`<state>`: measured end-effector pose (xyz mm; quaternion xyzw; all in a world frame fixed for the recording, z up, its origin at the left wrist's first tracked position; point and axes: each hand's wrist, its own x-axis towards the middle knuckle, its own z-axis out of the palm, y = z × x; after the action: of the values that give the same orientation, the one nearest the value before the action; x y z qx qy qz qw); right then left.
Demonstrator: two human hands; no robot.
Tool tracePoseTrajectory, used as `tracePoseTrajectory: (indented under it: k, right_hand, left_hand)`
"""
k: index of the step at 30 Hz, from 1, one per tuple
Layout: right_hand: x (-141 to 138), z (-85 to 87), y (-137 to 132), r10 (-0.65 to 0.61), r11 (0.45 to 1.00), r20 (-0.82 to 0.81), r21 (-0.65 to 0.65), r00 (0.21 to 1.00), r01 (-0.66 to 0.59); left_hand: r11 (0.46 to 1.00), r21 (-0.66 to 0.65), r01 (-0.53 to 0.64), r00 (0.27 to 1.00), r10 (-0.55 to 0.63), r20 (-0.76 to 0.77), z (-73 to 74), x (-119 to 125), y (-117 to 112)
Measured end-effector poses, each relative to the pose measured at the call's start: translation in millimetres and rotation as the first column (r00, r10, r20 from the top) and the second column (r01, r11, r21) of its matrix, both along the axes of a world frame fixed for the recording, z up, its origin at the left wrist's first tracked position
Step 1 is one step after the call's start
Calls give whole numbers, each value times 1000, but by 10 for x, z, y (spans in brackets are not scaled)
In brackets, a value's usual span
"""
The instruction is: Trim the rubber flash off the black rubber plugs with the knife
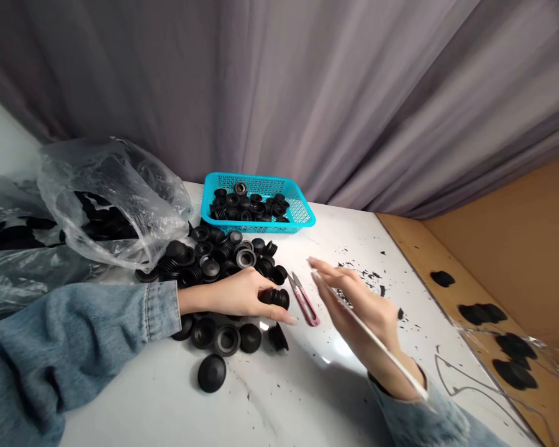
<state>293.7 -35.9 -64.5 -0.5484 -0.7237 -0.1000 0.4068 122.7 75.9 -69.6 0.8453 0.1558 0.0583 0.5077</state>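
Black ribbed plug [279,300] lies between thumb and fingers of left hand [245,295], part-curled, at edge of plug pile [209,269]; firmness of hold cannot be told. Right hand [372,309], beyond snips [301,302]: fingers loosely extended, hold unclear.

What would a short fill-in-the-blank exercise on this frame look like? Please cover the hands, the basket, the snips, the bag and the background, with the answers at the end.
1. The blue basket contains many caps coloured ____.
2. The pink-handled snips lie between the left hand and the ____.
3. Behind the blue basket hangs a greyish, folded ____.
4. The clear plastic bag lies on the person's ____ side.

Missing words: black; right hand; curtain; left.
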Motion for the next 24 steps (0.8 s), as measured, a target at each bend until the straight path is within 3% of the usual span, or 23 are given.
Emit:
tracePoseTrajectory:
  k: [3,5,11,17,21,24]
  right_hand:
    - [131,-167,3,-218,973,47,92,975,213]
    - [196,-310,-26,-302,951,131,112,944,288]
    - [236,-580,-92,-278,959,272,27,921,282]
    - [197,-678,-45,-203,958,372,-118,906,263]
    - [209,-720,-70,-196,947,469,-136,861,290]
    - [248,-729,-92,-131,958,535,-148,835,245]
  left_hand:
    - [1000,14,-17,1000,17,19,34,-29,4]
    - [1000,15,-27,1000,26,6,39,-35,11]
    - [1000,-16,-17,999,17,-32,69,-27,11]
    - [1000,22,-2,996,3,-87,79,-40,-13]
    - [999,-12,33,997,-34,-74,87,-42,-11]
    - [998,-18,56,997,-57,-48,114,-48,-4]
